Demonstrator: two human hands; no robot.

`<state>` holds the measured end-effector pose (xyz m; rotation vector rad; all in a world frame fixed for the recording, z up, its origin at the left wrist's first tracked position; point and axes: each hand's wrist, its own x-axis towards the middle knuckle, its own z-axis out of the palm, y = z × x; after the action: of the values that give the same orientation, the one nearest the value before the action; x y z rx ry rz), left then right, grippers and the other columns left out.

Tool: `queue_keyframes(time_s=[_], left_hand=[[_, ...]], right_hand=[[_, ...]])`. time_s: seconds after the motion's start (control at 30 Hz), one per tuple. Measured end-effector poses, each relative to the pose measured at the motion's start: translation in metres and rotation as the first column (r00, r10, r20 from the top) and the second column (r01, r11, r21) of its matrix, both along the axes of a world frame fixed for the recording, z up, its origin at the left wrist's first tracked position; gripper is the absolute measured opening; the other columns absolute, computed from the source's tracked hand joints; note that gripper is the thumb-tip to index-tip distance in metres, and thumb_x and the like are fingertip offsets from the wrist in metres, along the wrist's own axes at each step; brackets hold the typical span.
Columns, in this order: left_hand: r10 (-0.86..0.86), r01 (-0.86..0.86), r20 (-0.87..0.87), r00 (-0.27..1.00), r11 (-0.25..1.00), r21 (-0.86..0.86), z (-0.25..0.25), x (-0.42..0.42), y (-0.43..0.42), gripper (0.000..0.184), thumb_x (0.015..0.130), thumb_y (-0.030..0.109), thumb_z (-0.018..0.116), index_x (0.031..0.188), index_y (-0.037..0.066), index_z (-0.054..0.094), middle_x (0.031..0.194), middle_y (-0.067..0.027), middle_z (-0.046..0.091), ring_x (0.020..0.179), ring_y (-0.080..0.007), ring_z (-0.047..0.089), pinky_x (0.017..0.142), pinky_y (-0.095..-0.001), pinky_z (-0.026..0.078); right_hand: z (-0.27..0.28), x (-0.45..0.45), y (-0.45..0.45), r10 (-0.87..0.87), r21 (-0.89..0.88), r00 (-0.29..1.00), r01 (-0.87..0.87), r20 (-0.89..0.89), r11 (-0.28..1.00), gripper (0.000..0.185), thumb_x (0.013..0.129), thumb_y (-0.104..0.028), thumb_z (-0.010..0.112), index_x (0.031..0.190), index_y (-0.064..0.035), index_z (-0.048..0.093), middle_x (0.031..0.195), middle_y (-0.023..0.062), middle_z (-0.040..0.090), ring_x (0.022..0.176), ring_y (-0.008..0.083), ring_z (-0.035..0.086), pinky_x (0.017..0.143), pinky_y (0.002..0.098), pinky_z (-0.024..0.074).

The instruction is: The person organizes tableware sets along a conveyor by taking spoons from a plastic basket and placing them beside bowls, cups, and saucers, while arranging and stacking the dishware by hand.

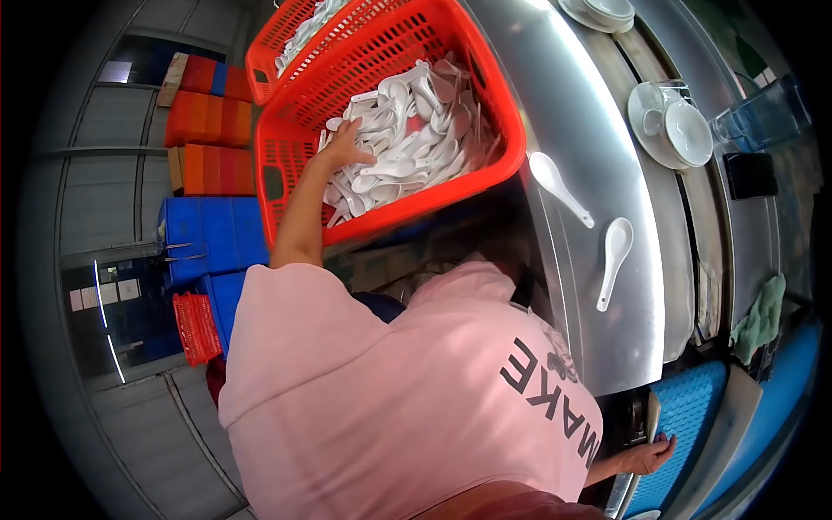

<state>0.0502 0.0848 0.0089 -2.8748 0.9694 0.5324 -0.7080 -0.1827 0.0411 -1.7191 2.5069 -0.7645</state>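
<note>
My left hand (345, 149) reaches into an orange-red plastic basket (276, 227) at the upper left. Its fingers are spread over a heap of white spoons (407, 156), touching the top ones. No spoon is clearly lifted in it. Two white spoons lie apart on the steel counter, an upper spoon (555, 182) and a lower spoon (615, 260). At the lower right, my right hand (650, 455) has its fingers curled inward, beside a blue textured surface (689, 420). Whatever those fingers hold, if anything, is hidden.
The curved steel counter (607, 113) runs down the right. White bowls and plates (680, 134), a clear blue container (767, 113), a black phone-like object (750, 176) and a green cloth (758, 321) stand beyond it. Blue crates (217, 232) and orange boxes (212, 120) are stacked left.
</note>
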Motion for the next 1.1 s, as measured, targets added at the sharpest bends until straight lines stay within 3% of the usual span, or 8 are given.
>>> queue_keyframes(time_s=[0.27,0.53,0.6,0.63,0.73,0.77,0.87,1.1], left_hand=[[0.015,-0.003,0.147,0.989,0.997,-0.079,0.000,-0.029,-0.034,0.086,0.055,0.047,0.071,0.128,0.018,0.036,0.121,-0.0159,0.038,0.112,-0.0322,0.039,0.092,-0.0415,0.034],[-0.132,0.144,0.059,0.989,0.920,-0.365,-0.054,-0.006,-0.040,0.063,0.071,0.020,0.066,0.121,-0.005,0.038,0.123,-0.0209,0.042,0.115,-0.0297,0.040,0.098,-0.0342,0.029],[-0.184,0.084,-0.157,0.970,0.866,-0.494,-0.068,0.023,-0.031,0.066,0.072,0.017,0.067,0.124,-0.006,0.034,0.124,-0.0214,0.039,0.116,-0.0303,0.037,0.099,-0.0354,0.028],[-0.189,0.173,-0.008,0.982,0.913,-0.369,-0.054,0.010,-0.044,0.065,0.073,0.019,0.066,0.124,-0.006,0.033,0.124,-0.0218,0.040,0.115,-0.0302,0.039,0.098,-0.0352,0.029],[-0.263,0.264,0.032,0.964,0.946,-0.188,-0.021,-0.013,-0.061,0.058,0.076,0.020,0.061,0.121,-0.008,0.037,0.125,-0.0239,0.039,0.109,-0.0349,0.043,0.092,-0.0345,0.035],[-0.217,0.218,0.094,0.972,0.976,0.007,0.007,-0.051,-0.080,0.057,0.077,0.020,0.059,0.121,-0.007,0.035,0.122,-0.0254,0.039,0.109,-0.0382,0.041,0.093,-0.0371,0.034],[-0.479,0.506,0.176,0.860,0.845,-0.175,-0.035,-0.001,-0.059,0.058,0.078,0.020,0.057,0.123,-0.006,0.033,0.118,-0.0255,0.041,0.110,-0.0402,0.038,0.094,-0.0392,0.033],[-0.260,0.275,0.117,0.959,0.951,-0.139,-0.039,-0.033,-0.102,0.059,0.077,0.022,0.057,0.124,-0.005,0.032,0.118,-0.0258,0.041,0.109,-0.0402,0.039,0.093,-0.0393,0.033]], right_hand=[[-0.007,0.001,-0.003,-0.006,0.043,0.998,0.004,0.059,0.999,0.028,0.089,-0.019,0.039,0.107,-0.0075,0.058,0.088,0.0110,0.064,0.080,0.0205,0.062,0.070,0.0285,0.0500],[-0.024,0.011,-0.004,-0.147,0.004,0.871,0.164,0.468,0.987,0.024,0.081,-0.019,0.051,0.101,-0.0101,0.061,0.077,0.0018,0.059,0.071,0.0116,0.051,0.066,0.0253,0.0427],[-0.020,0.014,-0.004,-0.086,-0.116,0.966,0.117,0.245,0.986,0.023,0.078,-0.015,0.055,0.099,-0.0083,0.061,0.080,0.0094,0.062,0.073,0.0195,0.057,0.068,0.0293,0.0449],[-0.021,0.008,-0.006,-0.067,-0.141,0.987,0.087,0.143,0.986,0.021,0.078,-0.012,0.055,0.096,-0.0060,0.061,0.082,0.0134,0.062,0.077,0.0244,0.059,0.069,0.0317,0.0458],[-0.007,-0.005,-0.010,0.030,-0.373,0.965,0.072,0.261,0.925,0.017,0.076,-0.003,0.053,0.091,-0.0053,0.061,0.084,0.0127,0.062,0.080,0.0264,0.058,0.071,0.0333,0.0459],[-0.002,-0.023,-0.010,-0.049,-0.427,0.990,0.102,0.133,0.898,0.017,0.076,-0.002,0.053,0.091,-0.0050,0.061,0.084,0.0128,0.062,0.080,0.0268,0.058,0.071,0.0337,0.0458],[0.025,-0.087,-0.006,-0.294,-0.559,0.952,0.199,-0.085,0.805,0.017,0.075,-0.001,0.052,0.088,-0.0032,0.061,0.085,0.0126,0.061,0.080,0.0289,0.057,0.071,0.0358,0.0454],[0.023,-0.253,-0.011,-0.682,-0.288,0.709,0.626,-0.177,0.725,0.043,0.074,-0.028,0.062,0.111,-0.0087,0.049,0.103,0.0184,0.054,0.098,0.0353,0.048,0.083,0.0435,0.0388]])
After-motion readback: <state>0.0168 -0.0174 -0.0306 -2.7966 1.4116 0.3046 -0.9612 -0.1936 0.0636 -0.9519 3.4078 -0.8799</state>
